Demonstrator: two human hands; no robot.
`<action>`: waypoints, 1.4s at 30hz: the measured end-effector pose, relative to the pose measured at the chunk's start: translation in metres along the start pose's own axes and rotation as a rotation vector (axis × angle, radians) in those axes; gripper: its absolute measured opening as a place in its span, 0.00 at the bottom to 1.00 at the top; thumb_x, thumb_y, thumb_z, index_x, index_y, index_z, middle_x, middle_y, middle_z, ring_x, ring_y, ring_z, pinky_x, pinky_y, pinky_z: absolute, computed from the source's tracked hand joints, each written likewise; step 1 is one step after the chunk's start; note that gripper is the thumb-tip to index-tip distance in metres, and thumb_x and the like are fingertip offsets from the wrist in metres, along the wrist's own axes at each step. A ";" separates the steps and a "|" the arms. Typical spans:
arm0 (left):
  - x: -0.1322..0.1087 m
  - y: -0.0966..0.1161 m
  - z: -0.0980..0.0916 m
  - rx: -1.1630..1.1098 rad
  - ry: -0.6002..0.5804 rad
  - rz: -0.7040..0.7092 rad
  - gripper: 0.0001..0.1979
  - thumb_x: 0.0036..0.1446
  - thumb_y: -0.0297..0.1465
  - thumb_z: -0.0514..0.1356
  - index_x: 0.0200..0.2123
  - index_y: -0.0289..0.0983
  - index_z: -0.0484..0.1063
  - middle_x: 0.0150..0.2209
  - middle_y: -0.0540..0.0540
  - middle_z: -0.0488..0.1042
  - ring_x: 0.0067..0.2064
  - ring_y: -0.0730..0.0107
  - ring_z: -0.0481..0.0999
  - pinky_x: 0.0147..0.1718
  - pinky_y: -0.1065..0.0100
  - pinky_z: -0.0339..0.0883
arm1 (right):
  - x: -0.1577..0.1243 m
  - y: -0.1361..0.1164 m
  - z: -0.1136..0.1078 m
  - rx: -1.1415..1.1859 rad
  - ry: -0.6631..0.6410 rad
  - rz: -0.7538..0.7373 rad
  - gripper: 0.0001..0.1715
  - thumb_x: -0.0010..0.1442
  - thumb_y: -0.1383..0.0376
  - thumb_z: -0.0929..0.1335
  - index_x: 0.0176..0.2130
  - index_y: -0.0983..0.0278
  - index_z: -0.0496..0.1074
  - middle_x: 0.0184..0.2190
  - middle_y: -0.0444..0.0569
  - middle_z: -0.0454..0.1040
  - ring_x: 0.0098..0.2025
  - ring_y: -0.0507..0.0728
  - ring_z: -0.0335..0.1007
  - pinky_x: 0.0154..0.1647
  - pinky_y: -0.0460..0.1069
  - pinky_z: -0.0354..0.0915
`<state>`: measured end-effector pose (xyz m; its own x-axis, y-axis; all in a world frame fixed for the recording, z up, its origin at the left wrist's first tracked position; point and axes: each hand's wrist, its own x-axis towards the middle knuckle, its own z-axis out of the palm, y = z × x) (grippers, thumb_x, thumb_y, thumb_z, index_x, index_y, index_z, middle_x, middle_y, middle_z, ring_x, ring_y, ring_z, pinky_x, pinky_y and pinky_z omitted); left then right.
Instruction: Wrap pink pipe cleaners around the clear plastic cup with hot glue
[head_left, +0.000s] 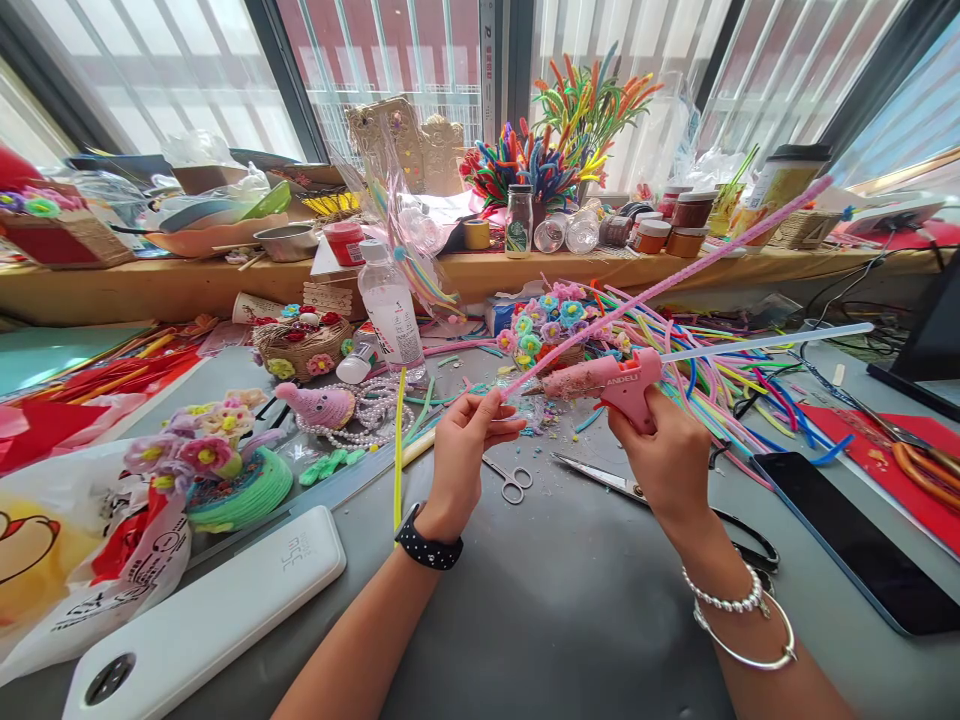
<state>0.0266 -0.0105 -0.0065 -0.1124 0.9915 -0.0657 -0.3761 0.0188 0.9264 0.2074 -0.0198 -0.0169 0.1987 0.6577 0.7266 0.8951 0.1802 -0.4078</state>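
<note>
My right hand (pixel 664 455) is wrapped round the handle of a pink hot glue gun (pixel 600 380), with a long translucent glue stick (pixel 772 343) jutting from its back. Between the thumb and fingers of my left hand (pixel 472 440) is the lower end of a fuzzy pink pipe cleaner (pixel 697 265), which slants up to the right. The gun's nozzle points left, close to my left fingertips; whether it touches the pipe cleaner I cannot tell. Below the hands lie small scissors (pixel 515 484) and larger black-handled scissors (pixel 600 475).
A white power bank (pixel 217 620) and a green flower basket (pixel 240 490) lie at left. Behind stand a clear bottle (pixel 390 310) and a shelf (pixel 247 275) crowded with jars. Loose pipe cleaners (pixel 720 385) spread at right, near a black phone (pixel 862 540).
</note>
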 end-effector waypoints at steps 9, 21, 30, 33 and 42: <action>0.000 0.000 0.000 -0.009 -0.018 -0.017 0.14 0.46 0.37 0.65 0.23 0.34 0.66 0.25 0.50 0.75 0.26 0.72 0.78 0.28 0.72 0.70 | -0.001 -0.001 0.005 -0.036 0.000 0.072 0.19 0.51 0.50 0.66 0.27 0.63 0.66 0.14 0.39 0.57 0.17 0.52 0.53 0.20 0.47 0.51; 0.000 -0.001 0.000 -0.009 -0.015 -0.011 0.14 0.45 0.38 0.65 0.24 0.35 0.66 0.25 0.50 0.75 0.26 0.71 0.78 0.29 0.71 0.70 | -0.001 0.000 0.005 -0.032 -0.015 0.052 0.13 0.52 0.56 0.65 0.29 0.64 0.66 0.18 0.43 0.63 0.18 0.53 0.55 0.20 0.47 0.51; 0.000 0.002 0.001 -0.012 0.001 -0.019 0.15 0.44 0.38 0.66 0.24 0.34 0.66 0.25 0.51 0.75 0.24 0.73 0.77 0.28 0.71 0.70 | 0.000 0.000 0.003 -0.027 0.001 0.033 0.09 0.52 0.59 0.65 0.25 0.62 0.62 0.16 0.41 0.59 0.17 0.52 0.51 0.20 0.47 0.50; 0.000 0.002 0.000 -0.014 -0.001 -0.019 0.15 0.44 0.38 0.66 0.24 0.34 0.66 0.25 0.50 0.75 0.24 0.73 0.77 0.27 0.72 0.69 | 0.000 0.000 0.002 -0.023 -0.005 0.027 0.08 0.52 0.60 0.65 0.26 0.62 0.62 0.16 0.40 0.58 0.18 0.52 0.51 0.20 0.47 0.50; 0.001 0.001 -0.001 0.003 0.001 -0.012 0.15 0.43 0.39 0.66 0.24 0.34 0.66 0.25 0.51 0.74 0.24 0.72 0.77 0.28 0.70 0.70 | -0.001 0.000 0.002 -0.013 0.006 0.018 0.08 0.52 0.61 0.65 0.25 0.61 0.62 0.16 0.40 0.58 0.17 0.52 0.51 0.20 0.47 0.50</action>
<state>0.0254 -0.0101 -0.0059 -0.1092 0.9910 -0.0775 -0.3743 0.0312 0.9268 0.2068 -0.0194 -0.0188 0.2174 0.6564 0.7224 0.8965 0.1585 -0.4137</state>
